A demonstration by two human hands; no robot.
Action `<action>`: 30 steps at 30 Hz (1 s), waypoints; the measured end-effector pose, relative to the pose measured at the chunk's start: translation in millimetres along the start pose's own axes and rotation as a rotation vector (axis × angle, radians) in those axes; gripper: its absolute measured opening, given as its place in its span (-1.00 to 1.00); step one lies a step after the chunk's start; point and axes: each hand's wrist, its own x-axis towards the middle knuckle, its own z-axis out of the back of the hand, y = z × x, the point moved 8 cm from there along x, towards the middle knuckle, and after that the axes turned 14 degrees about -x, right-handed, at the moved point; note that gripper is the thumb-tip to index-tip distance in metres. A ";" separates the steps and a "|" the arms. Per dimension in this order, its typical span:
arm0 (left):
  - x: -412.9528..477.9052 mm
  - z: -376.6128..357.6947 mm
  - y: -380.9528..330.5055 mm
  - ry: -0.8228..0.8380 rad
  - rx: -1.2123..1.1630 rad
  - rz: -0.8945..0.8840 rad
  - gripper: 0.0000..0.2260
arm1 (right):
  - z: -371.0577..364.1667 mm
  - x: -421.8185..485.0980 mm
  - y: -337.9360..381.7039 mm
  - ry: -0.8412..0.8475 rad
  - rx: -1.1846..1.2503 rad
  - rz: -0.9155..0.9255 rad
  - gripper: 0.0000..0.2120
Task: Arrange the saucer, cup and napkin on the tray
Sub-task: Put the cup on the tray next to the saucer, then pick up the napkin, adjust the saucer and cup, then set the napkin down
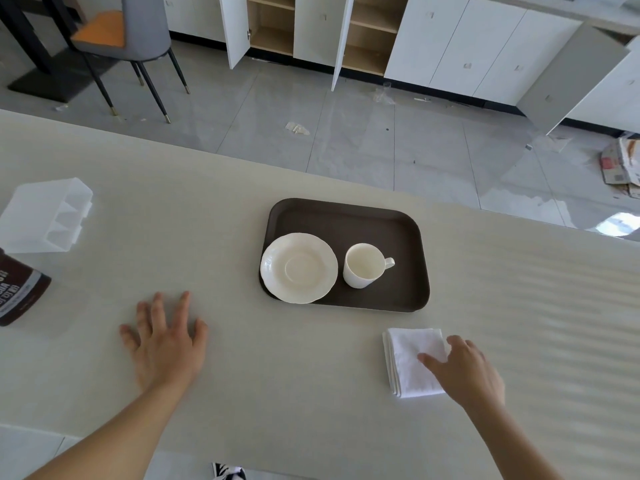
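Observation:
A dark brown tray point(346, 216) lies on the pale table. On its left half rests a white saucer point(299, 267), whose near edge reaches the tray's rim. To the right of the saucer an empty white cup point(363, 266) stands upright on the tray, handle pointing right. A folded white napkin point(408, 358) lies on the table in front of the tray's right corner. My right hand point(467, 370) rests on the napkin's right side, fingers spread across it. My left hand point(166, 337) lies flat on the table, left of the tray, fingers apart, holding nothing.
A translucent plastic container point(45, 216) and a dark brown canister point(19, 289) stand at the table's left edge. Beyond the table's far edge are a tiled floor, a grey chair point(138, 32) and white cabinets with open doors.

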 end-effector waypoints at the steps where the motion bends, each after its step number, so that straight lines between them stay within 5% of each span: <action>1: -0.1 0.0 0.1 0.000 0.000 -0.001 -0.41 | -2.3 -1.7 0.1 0.012 -0.004 -0.010 -0.48; 13: 1.0 -1.3 1.2 0.002 -0.004 -0.010 -0.41 | -13.0 6.3 0.4 0.111 0.149 -0.064 -0.63; 30: 3.1 -6.4 7.9 -0.014 0.012 -0.015 -0.43 | 95.5 18.6 9.9 -0.228 0.599 0.034 -0.76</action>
